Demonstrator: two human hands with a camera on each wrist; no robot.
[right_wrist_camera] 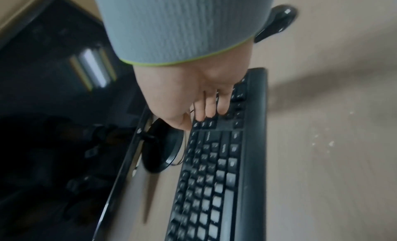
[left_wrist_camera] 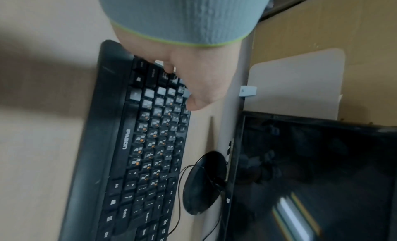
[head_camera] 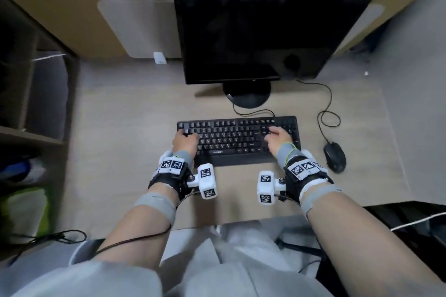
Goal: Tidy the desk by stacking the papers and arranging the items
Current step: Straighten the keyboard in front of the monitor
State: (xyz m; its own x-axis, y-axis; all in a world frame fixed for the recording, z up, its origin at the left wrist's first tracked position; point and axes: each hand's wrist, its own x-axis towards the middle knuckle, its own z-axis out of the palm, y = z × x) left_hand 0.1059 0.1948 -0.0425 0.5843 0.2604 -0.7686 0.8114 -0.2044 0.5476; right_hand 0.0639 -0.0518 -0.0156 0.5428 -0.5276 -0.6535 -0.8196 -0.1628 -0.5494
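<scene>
A black keyboard (head_camera: 237, 140) lies flat on the beige desk (head_camera: 125, 128), in front of a dark monitor (head_camera: 260, 36) on a round stand (head_camera: 246, 94). My left hand (head_camera: 185, 138) rests on the keys at the keyboard's left end, fingers bent down onto them and thumb (left_wrist_camera: 193, 105) near the far edge. My right hand (head_camera: 277, 136) lies on the right end with straight fingers (right_wrist_camera: 211, 107) flat on the keys. A black mouse (head_camera: 334, 156) sits on the desk just right of the keyboard, also seen in the right wrist view (right_wrist_camera: 277, 22).
The mouse cable (head_camera: 325, 108) loops on the desk right of the monitor stand. A pale board (head_camera: 137, 26) leans against the cardboard wall behind the monitor, with a small white piece (head_camera: 159, 58) at its foot. A dark shelf unit (head_camera: 31, 103) stands to the left.
</scene>
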